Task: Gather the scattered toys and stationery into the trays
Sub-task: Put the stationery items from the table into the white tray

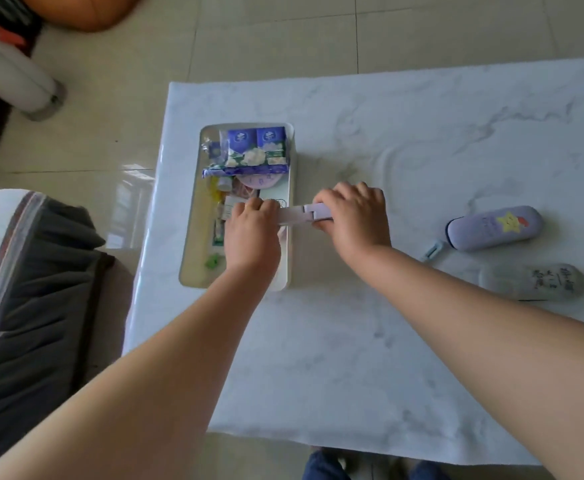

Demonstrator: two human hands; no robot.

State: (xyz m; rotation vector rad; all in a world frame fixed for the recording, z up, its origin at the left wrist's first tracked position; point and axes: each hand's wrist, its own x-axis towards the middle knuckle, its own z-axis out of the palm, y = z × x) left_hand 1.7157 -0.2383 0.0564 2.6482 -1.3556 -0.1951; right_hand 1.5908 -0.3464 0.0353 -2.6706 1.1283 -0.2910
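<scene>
A white tray point(292, 157) lies at the left of the marble table and holds blue tissue packs point(255, 143), a purple round item and several small stationery pieces. Over the tray's right rim, my left hand point(252, 233) and my right hand point(354, 214) grip the two ends of a pale lilac folding object point(301, 214). To the right, on the table, lie a purple case with a yellow star point(495, 228), a small light-blue item point(432, 251) and a grey case with black writing point(533, 282).
The marble table point(387, 341) ends close to my body at the bottom. A grey cushioned seat point(34, 289) stands to the left, and beyond it are the tiled floor and a white cylinder point(16, 81).
</scene>
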